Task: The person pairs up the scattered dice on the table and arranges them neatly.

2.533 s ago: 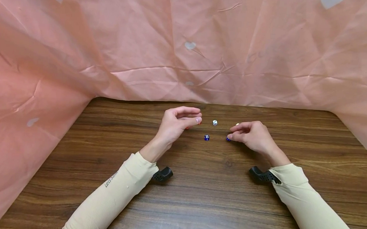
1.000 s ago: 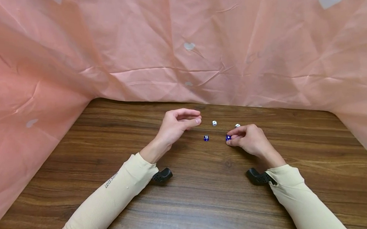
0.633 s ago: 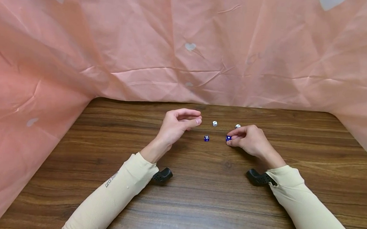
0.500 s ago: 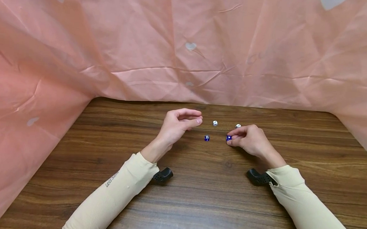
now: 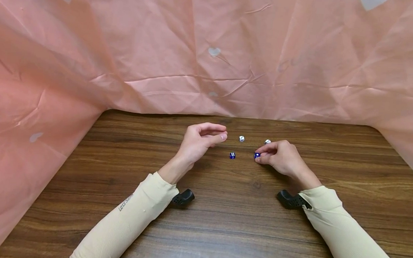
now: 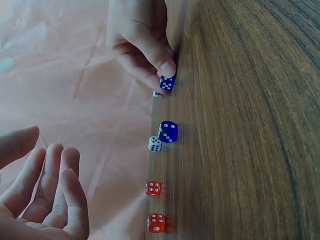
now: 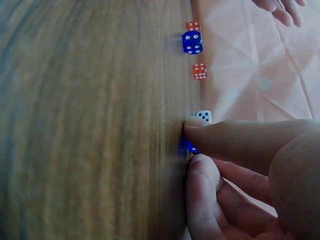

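Note:
In the head view my right hand [image 5: 283, 158] pinches a blue die [image 5: 257, 155] between thumb and fingers at the tabletop. Just behind that hand lies a white die [image 5: 267, 141], partly covered. A second blue die [image 5: 232, 155] and another white die [image 5: 242, 138] rest between the hands. My left hand [image 5: 200, 142] hovers with fingers loosely extended, holding nothing. Two red dice are hidden by it in the head view; the left wrist view shows one red die [image 6: 153, 188] and another red die [image 6: 156, 223] on the table. The right wrist view shows the thumb covering most of the pinched die.
The brown wooden table [image 5: 223, 222] is bordered by a pink curtain [image 5: 161, 57] at the back and sides. A black curved piece [image 5: 183, 197] sits at the left wrist, and a similar black piece [image 5: 291, 199] at the right wrist.
Since the oldest frame my right hand has shifted slightly toward me, uncovering more of the blue die and the white die behind it. The left hand stays nearly still, now hiding the red dice.

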Motion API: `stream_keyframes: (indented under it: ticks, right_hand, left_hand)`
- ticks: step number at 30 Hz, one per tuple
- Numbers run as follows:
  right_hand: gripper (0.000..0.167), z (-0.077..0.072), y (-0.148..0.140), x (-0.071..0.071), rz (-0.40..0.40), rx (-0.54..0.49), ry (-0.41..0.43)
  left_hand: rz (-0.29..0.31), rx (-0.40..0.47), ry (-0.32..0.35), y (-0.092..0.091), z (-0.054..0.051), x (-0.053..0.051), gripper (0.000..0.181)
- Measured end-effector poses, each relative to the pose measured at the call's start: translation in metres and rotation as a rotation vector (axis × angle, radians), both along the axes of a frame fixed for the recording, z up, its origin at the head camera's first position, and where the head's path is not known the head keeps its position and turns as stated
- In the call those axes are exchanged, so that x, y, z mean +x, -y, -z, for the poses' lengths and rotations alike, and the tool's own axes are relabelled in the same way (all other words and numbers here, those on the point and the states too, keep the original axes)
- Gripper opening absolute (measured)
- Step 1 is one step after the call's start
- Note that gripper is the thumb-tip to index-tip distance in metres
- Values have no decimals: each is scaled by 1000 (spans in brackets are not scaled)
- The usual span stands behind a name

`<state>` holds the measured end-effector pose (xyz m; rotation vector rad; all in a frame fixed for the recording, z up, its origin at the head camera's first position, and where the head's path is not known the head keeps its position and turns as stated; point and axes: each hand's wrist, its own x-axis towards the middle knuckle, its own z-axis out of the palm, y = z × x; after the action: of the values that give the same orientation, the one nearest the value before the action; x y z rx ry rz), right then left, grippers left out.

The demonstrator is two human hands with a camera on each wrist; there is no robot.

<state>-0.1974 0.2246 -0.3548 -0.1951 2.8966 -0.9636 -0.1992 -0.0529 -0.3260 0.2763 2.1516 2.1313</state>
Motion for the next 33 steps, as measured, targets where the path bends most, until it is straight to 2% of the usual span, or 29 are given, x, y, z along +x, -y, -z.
stream_keyframes:
  ticks: [11,19,26,33]
  right_hand:
    - [18,1,1,1,3,5,-16]
    - [19,-3,0,3,-3,-10,20]
    - [19,-6,4,9,3,0,35]
    - [17,-6,11,19,-28,5,30]
  left_hand:
    - [3,-17,1,0,2,0,28]
    - [-1,-25,0,-1,3,0,31]
    - [-2,-38,7,-3,5,0,31]
    - [-6,-53,9,-2,4,0,29]
